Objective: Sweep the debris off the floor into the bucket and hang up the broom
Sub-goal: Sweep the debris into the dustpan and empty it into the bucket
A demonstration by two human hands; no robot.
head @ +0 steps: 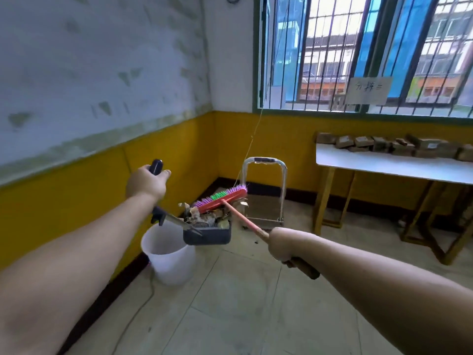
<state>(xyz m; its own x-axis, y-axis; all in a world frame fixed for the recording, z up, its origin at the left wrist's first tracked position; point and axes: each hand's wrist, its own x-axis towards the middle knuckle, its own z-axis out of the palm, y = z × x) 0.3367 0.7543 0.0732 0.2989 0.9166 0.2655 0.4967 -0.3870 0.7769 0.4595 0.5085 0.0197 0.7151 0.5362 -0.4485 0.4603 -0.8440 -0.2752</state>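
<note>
Holding: left hand [146, 184] grips dustpan [207, 233] handle, right hand [280, 245] grips broom [222, 198], pinning debris [202, 213] near the bucket [166, 254] for tipping.

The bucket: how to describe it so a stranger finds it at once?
Follow the yellow lower wall on the left toward the corner. The bucket stands on the floor beside it, partly under the raised dark dustpan. It alone is white and round.

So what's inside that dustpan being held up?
Crumpled brown scraps fill the dustpan, heaped above its rim. The broom head lies on top. Anything deeper in the pan is covered.
</note>
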